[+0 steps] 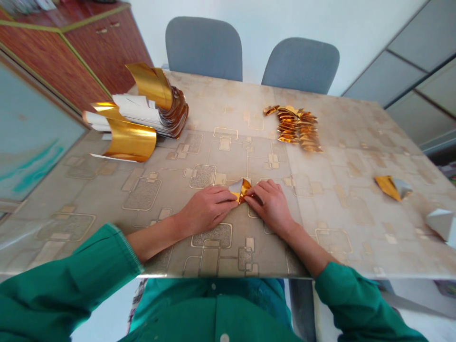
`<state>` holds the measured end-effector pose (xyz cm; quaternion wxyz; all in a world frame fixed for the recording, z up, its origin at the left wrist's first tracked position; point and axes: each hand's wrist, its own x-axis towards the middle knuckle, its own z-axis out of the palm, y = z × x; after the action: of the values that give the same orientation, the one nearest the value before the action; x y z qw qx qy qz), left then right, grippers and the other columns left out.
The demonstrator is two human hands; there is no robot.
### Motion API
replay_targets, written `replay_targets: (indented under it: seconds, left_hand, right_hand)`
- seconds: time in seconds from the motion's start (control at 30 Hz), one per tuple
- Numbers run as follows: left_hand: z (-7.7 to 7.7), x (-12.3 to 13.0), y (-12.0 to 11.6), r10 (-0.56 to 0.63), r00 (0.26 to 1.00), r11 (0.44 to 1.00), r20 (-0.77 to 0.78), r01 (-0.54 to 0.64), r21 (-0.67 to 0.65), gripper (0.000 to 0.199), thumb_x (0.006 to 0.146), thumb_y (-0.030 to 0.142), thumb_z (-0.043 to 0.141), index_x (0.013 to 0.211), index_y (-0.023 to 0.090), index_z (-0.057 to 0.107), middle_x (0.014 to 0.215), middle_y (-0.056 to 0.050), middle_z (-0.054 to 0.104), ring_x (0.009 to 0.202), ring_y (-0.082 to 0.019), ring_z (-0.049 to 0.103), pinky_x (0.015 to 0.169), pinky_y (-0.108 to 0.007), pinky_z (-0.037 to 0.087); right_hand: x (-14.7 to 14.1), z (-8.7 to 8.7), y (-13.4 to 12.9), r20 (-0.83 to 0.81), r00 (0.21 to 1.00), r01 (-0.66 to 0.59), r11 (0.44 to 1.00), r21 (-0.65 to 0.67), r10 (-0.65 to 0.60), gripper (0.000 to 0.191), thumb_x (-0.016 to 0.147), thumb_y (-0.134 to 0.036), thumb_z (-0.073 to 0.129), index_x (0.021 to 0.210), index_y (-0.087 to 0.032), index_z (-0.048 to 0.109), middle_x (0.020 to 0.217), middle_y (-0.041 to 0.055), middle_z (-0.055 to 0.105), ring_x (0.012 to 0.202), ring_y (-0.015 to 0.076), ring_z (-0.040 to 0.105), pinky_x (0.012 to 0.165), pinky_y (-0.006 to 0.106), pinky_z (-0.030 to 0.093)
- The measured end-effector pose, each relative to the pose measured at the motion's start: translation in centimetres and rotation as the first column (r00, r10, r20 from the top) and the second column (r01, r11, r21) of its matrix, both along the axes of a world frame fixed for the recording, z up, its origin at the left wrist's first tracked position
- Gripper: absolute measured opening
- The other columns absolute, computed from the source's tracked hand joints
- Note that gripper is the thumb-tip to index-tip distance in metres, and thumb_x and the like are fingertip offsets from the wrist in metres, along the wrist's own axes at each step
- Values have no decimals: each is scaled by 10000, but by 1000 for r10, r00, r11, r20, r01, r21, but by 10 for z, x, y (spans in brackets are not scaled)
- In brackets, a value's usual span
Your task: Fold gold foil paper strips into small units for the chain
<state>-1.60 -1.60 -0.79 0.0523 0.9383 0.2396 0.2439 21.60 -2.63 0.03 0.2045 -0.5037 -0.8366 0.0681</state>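
A small piece of gold foil paper [244, 188], partly folded with a pale side showing, is held low over the patterned tablecloth in front of me. My left hand [210, 207] pinches its left edge with thumb and fingers pressed together. From the right, my right hand [270, 205] grips the other edge between thumb and fingertips. The lower corners of the paper are hidden by my fingertips.
Gold and white paper sheets [142, 116] lie stacked and curling at the back left. Folded gold pieces [298, 127] stand in rows behind my right hand. A gold-and-silver piece [393, 187] and a white folded piece [441, 224] lie far right. Two grey chairs [204, 47] [302, 64] are behind the table.
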Motion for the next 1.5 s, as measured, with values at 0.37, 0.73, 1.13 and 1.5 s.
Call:
replay_targets:
  seconds: [0.37,0.73,1.13,1.5]
  left_hand:
    - [3,4,-3,33,998,999,-45,-33,4,289,993,208,471,1226,192,642,1113,-69,688,1004,-205,631,869,-353,528]
    - [4,6,-5,41,996,998,-79,-38,47,268,991,195,469,1181,182,657,1069,-82,663,992,-202,613,865,-350,517]
    - [4,7,-4,19,988,989,-156,4,146,284,980,165,478,1214,162,637,1263,-93,645,1066,-211,618,917,-369,518]
    - [-5,6,-6,35,989,990,-140,-15,142,300,992,162,471,1243,142,634,1273,-78,666,1114,-229,612,952,-390,525]
  right_hand:
    - [-3,0,1,-18,999,37,998,-43,-38,135,930,-304,640,839,-204,648,849,23,657,850,201,535,743,325,318]
    - [-7,-3,2,55,996,76,997,-33,-75,168,952,-300,601,819,-200,620,866,27,664,860,206,547,759,333,294]
    - [-8,-8,3,113,985,120,990,69,-127,262,976,-395,549,800,-207,594,813,50,651,818,218,542,723,345,293]
    - [16,8,-13,74,991,-125,980,153,115,216,995,-327,535,989,-259,739,822,22,682,828,189,500,827,359,311]
